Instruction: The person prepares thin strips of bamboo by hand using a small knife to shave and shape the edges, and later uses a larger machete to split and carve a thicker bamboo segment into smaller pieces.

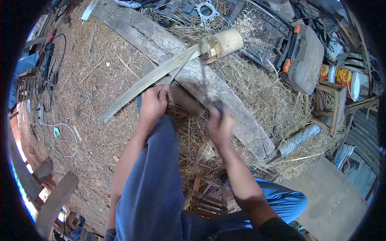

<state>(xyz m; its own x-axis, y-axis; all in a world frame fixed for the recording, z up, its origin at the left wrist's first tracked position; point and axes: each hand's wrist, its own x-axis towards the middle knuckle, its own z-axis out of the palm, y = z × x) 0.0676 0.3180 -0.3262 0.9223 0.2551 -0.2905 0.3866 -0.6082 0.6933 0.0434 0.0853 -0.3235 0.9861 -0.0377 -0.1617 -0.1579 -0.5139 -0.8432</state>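
Two forearms point(129, 164) reach forward: left hand point(154, 103) pinches a thin dark bar point(179, 70), right hand point(221, 126) (motion-blurred) wraps a black handle point(218, 107); pale, rough wooden strip point(149, 83) beyond.

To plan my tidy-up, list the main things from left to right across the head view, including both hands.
White cord, left hand, right hand, grey shell of the open case, larger yellow-and-red-labelled can.

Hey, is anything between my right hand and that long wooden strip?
Yes: in this view, a brown piece lies between the right hand and the long wooden strip, just right of the left hand. Depth is hard to tell.
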